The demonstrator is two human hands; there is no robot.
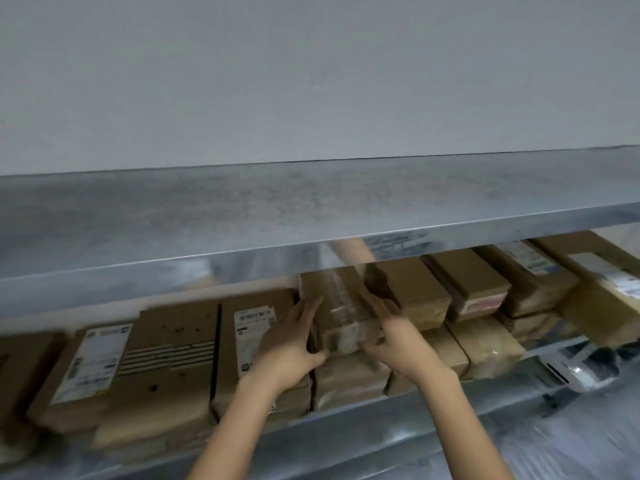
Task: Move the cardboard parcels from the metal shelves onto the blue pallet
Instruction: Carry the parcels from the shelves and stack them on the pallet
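the upper metal shelf (pixel 311 209) is spanning the whole view above my arms, bare and grey. under it the lower shelf (pixel 346 420) is carrying a crowded row of cardboard parcels, some stacked two high. the labelled parcel (pixel 256 317) is lying just left of my hands, and a plain brown parcel (pixel 408 289) is sitting just to their right. between those two, the taped parcel (pixel 343 306) is resting on top of another parcel (pixel 346 379), its long axis running front to back into the shelf and its short near end facing me. my left hand (pixel 291 344) is gripping its left side, fingers laid along that face and thumb hooking under the near edge. my right hand (pixel 394 337) is clasping the right side, fingers sliding into the gap beside the brown parcel, thumb pressing at the near end. both hands are only partly closed, wrapping the parcel between them.
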